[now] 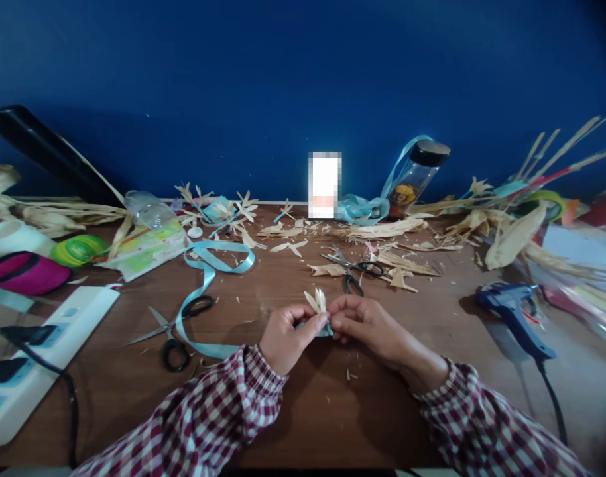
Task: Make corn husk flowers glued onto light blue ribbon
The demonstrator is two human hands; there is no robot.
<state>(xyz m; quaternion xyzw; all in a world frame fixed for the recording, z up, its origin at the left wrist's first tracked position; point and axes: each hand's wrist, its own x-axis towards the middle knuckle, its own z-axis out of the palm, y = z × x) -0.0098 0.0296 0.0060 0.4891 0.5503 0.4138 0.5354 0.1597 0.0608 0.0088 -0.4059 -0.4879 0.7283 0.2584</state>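
A small flower of pale dried husk petals (317,301) stands upright between the fingertips of my left hand (286,339), which is closed in a pinch around its base. A bit of light blue ribbon (325,330) shows just under the petals. My right hand (370,326) pinches at the ribbon's right edge, its fingertips almost touching my left thumb. Fingers hide most of the base. A longer light blue ribbon (198,290) curls across the table on the left and runs behind my left wrist; whether it joins the piece in my hands cannot be seen.
Open black-handled scissors (174,353) lie left under the ribbon, and another pair (350,267) beyond my hands. A blue glue gun (519,321) is at right, a white power strip (79,331) at left. Husk scraps, a tilted jar (416,179) and a lit, blurred-out screen (325,185) line the back.
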